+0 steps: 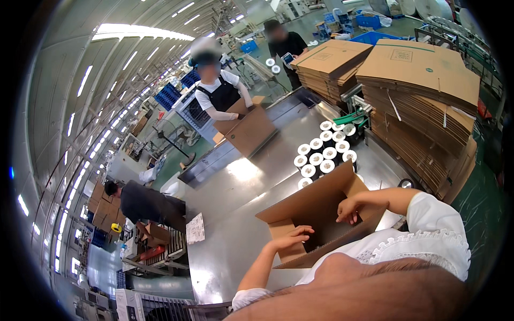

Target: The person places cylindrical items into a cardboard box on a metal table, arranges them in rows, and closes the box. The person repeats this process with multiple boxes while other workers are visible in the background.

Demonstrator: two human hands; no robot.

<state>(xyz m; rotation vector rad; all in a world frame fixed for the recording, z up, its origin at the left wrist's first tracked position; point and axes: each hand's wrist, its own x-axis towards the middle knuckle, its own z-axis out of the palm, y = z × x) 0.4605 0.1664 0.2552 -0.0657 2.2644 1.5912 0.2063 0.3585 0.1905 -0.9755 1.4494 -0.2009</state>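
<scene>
The opened cardboard carton (308, 203) is standing on the metal counter (217, 195); I'm probably readying its flaps (279, 229), my left grip (292, 238) resting fingers-apart at one, my right grip (349, 208) hanging curled at the opening, its hold unclear; the next move is likely calling for folding them outward

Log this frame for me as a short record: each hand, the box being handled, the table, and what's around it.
Left hand: by the box's left flap, fingers extended; contact unclear
Right hand: over the box's right part, fingers bent downward
Box: brown cardboard, top open
Table: shiny metal
Beyond box: white-ended rolls, grouped upright
Right: stacked flat cartons
Across table: co-worker at another carton
</scene>
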